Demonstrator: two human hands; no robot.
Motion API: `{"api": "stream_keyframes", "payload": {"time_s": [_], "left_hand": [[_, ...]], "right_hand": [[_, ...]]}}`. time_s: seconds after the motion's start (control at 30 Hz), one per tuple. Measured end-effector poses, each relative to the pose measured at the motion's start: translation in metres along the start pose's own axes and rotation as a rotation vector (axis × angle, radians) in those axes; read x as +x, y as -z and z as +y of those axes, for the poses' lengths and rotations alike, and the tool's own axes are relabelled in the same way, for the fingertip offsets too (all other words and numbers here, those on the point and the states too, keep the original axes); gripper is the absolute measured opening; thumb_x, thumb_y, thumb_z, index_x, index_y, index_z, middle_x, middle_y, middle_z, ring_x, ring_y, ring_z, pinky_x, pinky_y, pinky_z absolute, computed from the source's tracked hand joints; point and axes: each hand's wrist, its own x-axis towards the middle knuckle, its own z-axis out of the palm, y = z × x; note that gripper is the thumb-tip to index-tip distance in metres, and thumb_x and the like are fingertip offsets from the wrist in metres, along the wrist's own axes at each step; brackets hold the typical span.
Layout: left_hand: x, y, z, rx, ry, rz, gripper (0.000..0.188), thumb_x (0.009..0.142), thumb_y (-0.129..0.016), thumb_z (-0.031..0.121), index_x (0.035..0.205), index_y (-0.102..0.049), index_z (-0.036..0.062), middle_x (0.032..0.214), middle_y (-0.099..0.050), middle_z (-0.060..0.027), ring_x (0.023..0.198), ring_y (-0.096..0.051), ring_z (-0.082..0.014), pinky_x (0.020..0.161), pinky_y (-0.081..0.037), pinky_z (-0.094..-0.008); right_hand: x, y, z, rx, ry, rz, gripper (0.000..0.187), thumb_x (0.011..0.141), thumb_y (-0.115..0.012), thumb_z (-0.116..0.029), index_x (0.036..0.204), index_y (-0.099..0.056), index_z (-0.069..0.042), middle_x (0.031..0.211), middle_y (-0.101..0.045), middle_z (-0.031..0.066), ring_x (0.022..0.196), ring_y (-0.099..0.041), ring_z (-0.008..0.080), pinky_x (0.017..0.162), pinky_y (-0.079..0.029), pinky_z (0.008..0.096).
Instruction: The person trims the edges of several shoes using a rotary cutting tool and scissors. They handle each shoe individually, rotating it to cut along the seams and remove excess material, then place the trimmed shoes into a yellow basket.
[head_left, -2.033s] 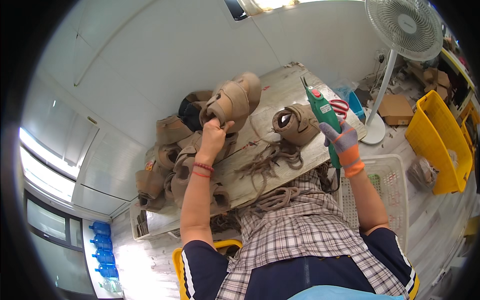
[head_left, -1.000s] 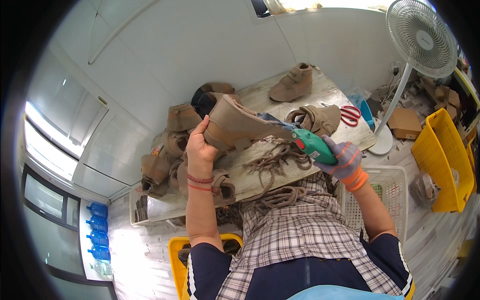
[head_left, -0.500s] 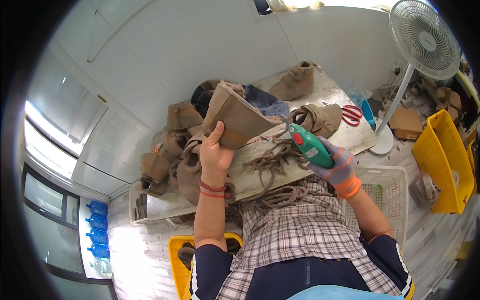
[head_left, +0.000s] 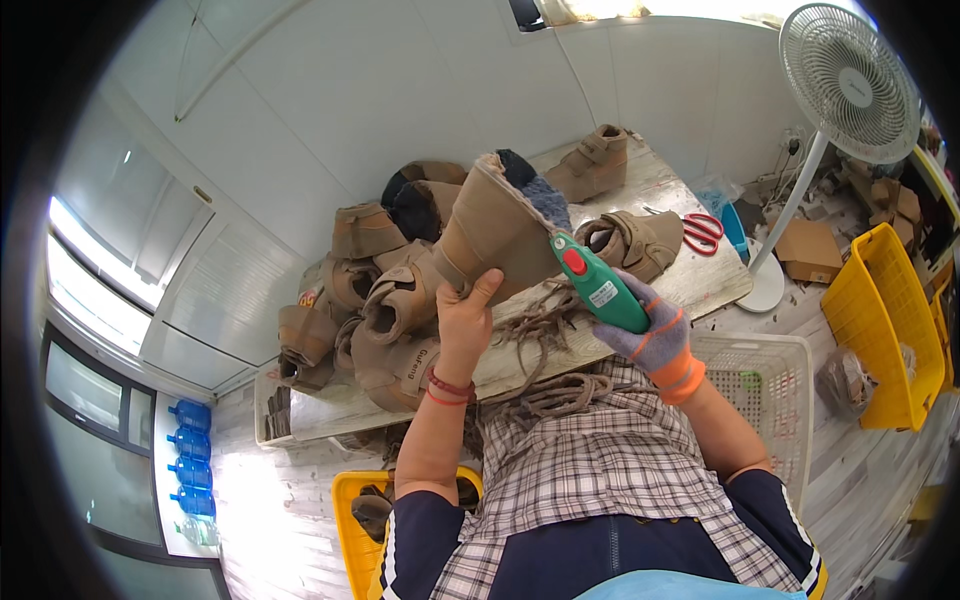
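Note:
My bare left hand (head_left: pixel 465 318) grips a tan fleece-lined shoe upper (head_left: pixel 497 236), thumb laid across its outer face. In a grey glove with orange, my right hand (head_left: pixel 655 335) is wrapped round a green hand-held power cutter (head_left: pixel 603 288) with a red button. The cutter's tip meets the upper's right-hand edge, where bluish-grey fleece (head_left: pixel 548 203) shows; its blade cannot be made out. Trimmed brown strips (head_left: pixel 540 325) lie on the table beneath, and more lie across my checked apron (head_left: pixel 590 430).
Several tan shoes (head_left: pixel 385 310) are heaped at the table's left. One shoe (head_left: pixel 592 165) stands at the far end; another shoe (head_left: pixel 635 245) sits near red-handled scissors (head_left: pixel 702 233). A white basket (head_left: pixel 800 375), yellow crate (head_left: pixel 885 330) and standing fan (head_left: pixel 850 85) are at right.
The upper has turned more upright and shifted right with my left hand. My right hand has brought the cutter slightly left and up along its edge.

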Motion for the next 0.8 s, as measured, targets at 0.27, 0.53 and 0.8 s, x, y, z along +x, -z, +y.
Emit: {"api": "stream_keyframes", "payload": {"time_s": [0.27,0.53,0.8], "left_hand": [[-0.012,0.016,-0.008,0.801,-0.117,-0.17,0.023,0.079,-0.069,0.0,0.102,-0.064,-0.0004,0.097,-0.066,-0.0099,0.089,-0.062,-0.0231,0.081,-0.047,-0.0302],[-0.006,0.004,0.013,1.462,-0.552,-0.489,0.04,0.063,-0.059,-0.004,0.102,-0.065,0.0023,0.114,-0.058,-0.0148,0.111,-0.048,-0.0384,0.095,-0.038,-0.0481],[-0.021,-0.003,0.004,1.502,-0.576,-0.717,0.038,0.07,-0.054,0.003,0.107,-0.064,0.004,0.12,-0.052,-0.0146,0.116,-0.044,-0.0368,0.099,-0.034,-0.0508]], "right_hand": [[0.009,0.002,-0.011,0.23,-0.123,-0.007,0.061,0.071,-0.081,-0.02,0.123,-0.056,-0.003,0.098,-0.068,0.0046,0.083,-0.06,0.0063,0.076,-0.051,0.0241],[0.005,0.015,-0.024,0.222,-0.292,0.002,0.056,0.075,-0.079,-0.019,0.121,-0.056,0.001,0.092,-0.066,0.0033,0.077,-0.058,0.0055,0.07,-0.05,0.022],[0.008,0.024,-0.028,0.358,-0.406,0.067,0.048,0.077,-0.077,-0.017,0.117,-0.057,0.002,0.083,-0.063,0.0012,0.064,-0.054,0.0042,0.057,-0.046,0.0194]]}}
